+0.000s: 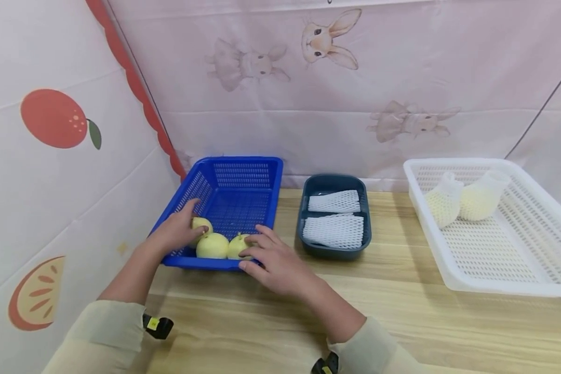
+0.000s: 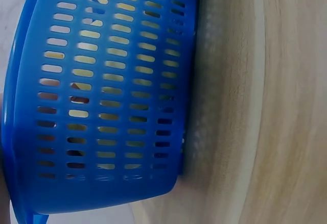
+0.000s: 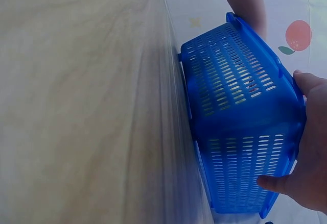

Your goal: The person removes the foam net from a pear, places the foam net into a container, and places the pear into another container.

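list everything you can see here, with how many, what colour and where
table: one, light wood, under everything
blue basket: one, blue, left on the table
round fruit: three visible, yellow-green, front of the blue basket
divided tray: one, dark teal, middle of the table
foam nets: at least two, white, in both tray compartments
white basket: one, white, right side
netted fruit: two, pale yellow in white nets, in the white basket
rabbit-print backdrop: one, pink, behind
fruit-print sheet: one, white, left
wrist devices: two, black, by the cuffs
sleeves: two, pale, on the forearms
left hand: one, bare, at the leftmost fruit
right hand: one, bare, at the rightmost fruit
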`<state>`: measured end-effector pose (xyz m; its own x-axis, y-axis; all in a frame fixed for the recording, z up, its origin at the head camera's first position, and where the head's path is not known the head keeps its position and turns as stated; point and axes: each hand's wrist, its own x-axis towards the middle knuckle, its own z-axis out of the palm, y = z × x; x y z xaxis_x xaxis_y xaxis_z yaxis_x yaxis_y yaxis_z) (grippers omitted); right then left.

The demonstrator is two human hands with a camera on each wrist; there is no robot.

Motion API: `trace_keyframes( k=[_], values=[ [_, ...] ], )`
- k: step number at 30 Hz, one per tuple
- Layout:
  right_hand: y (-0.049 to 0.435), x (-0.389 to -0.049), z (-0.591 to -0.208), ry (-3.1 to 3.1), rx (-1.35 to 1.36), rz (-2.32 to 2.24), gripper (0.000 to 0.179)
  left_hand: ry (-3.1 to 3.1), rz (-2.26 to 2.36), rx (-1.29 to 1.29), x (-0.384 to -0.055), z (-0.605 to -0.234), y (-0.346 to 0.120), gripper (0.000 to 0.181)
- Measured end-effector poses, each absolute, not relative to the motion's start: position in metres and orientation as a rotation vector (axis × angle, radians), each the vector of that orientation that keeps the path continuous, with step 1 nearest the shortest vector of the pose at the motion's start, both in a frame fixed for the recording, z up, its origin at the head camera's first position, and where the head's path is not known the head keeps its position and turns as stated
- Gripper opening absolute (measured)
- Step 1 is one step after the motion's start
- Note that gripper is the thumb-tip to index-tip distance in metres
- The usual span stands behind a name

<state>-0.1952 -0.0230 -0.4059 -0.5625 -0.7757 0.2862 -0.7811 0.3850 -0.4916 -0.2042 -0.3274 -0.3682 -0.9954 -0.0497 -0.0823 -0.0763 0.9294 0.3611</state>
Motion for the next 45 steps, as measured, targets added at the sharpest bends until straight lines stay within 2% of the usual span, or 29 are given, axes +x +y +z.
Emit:
trace_keyframes(
  k=[6, 14, 19, 29, 35, 39, 45],
  values=[
    [-0.017, -0.199, -0.405, -2.613, 1.435, 0.906, 0.048, 2.996, 0.607, -0.051, -0.213, -0.367, -0.319, 0.088],
    [-0.010, -0.204, -0.403, -2.623, 1.399, 0.886, 0.049, 3.059, 0.642, 0.020, -0.221, -0.362, -0.308, 0.083],
    [-0.003, -0.206, -0.402, -2.628, 1.393, 0.874, 0.048, 3.222, 0.704, 0.137, -0.215, -0.350, -0.278, 0.077],
    [0.027, -0.213, -0.398, -2.618, 1.303, 0.954, 0.046, 3.426, 0.891, 0.838, -0.191, -0.341, -0.173, 0.058],
    [0.060, -0.225, -0.400, -2.484, 1.208, 0.898, 0.039, 3.348, 0.934, 1.070, -0.190, -0.360, -0.122, 0.056],
    [0.090, -0.231, -0.401, -2.475, 1.122, 0.840, 0.038, 3.255, 0.990, 1.102, -0.191, -0.377, -0.096, 0.056],
    [0.133, -0.226, -0.399, -2.570, 0.933, 0.847, 0.043, 3.217, 0.835, 0.919, -0.194, -0.398, -0.071, 0.052]
  ],
)
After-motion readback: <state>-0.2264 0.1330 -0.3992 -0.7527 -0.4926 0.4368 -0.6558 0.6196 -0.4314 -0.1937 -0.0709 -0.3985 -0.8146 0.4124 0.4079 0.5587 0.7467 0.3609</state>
